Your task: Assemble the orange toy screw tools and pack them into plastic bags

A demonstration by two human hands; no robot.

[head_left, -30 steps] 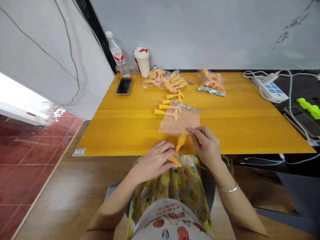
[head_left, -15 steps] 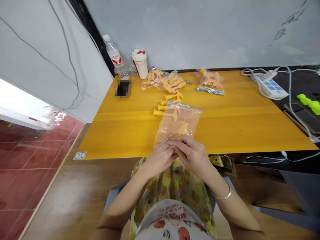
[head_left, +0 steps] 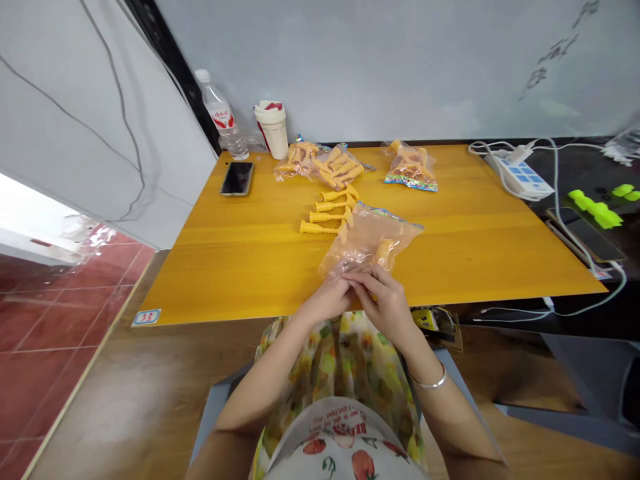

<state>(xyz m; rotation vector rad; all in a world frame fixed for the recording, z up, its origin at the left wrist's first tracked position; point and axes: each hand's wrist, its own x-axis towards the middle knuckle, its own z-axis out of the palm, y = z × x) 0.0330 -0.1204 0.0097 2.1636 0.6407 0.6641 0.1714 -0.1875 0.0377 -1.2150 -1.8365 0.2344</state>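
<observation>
A clear plastic zip bag (head_left: 361, 241) lies at the front of the table, its colourful edge facing away from me. One yellow piece (head_left: 385, 252) shows inside it. My left hand (head_left: 331, 295) and my right hand (head_left: 383, 300) meet at the bag's near edge, both with fingers pinched on it. Just past the bag, several yellow toy hammers (head_left: 327, 217) lie in a row, handles to the left. The bag partly overlaps the nearest hammer's head.
Filled bags of yellow hammers (head_left: 337, 167) lie at the back, another bag (head_left: 411, 165) further right. A phone (head_left: 237, 179), a water bottle (head_left: 223, 117) and a white cup (head_left: 273, 129) stand back left. A power strip (head_left: 523, 175) with cables sits at right.
The bag has shifted right and turned slightly, so more of the hammers shows beside it. Both hands still pinch its near edge. The whole view has moved a little.
</observation>
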